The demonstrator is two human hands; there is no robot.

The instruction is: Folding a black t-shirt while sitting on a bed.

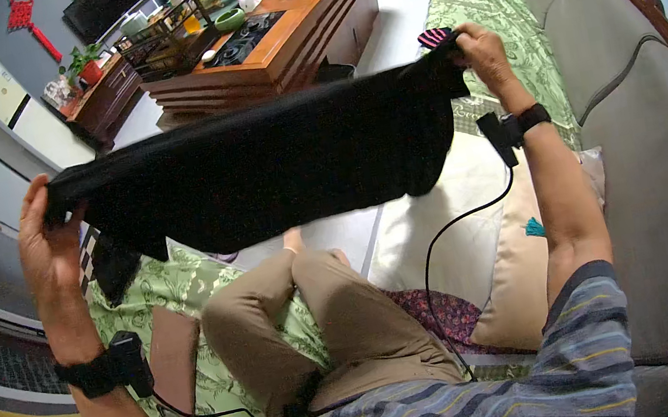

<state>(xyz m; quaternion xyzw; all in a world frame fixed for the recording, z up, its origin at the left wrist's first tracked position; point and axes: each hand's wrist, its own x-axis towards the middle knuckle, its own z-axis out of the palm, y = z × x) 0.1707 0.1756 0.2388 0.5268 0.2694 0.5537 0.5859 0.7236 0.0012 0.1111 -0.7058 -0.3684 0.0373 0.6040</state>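
Observation:
A black cloth garment [261, 167] is stretched out in the air between my two hands, above my bent knees. My left hand [50, 236] grips its left end, the thumb behind the dark fabric. Higher up on the right, my right hand [480, 55] pinches the other end, where a pink-and-black striped part [435, 38] shows. A loose black piece [117, 268] hangs below the left end. Which kind of garment it is, I cannot tell. Both wrists carry strapped devices with black cables.
I sit on a sofa with a green patterned cover [187, 279]. A brown flat case [175, 358] lies beside my left leg, and cream cushions [509, 285] are on my right. Ahead stands a wooden tea table [304, 28] with cups, and a grey backrest [637, 158] runs along the right.

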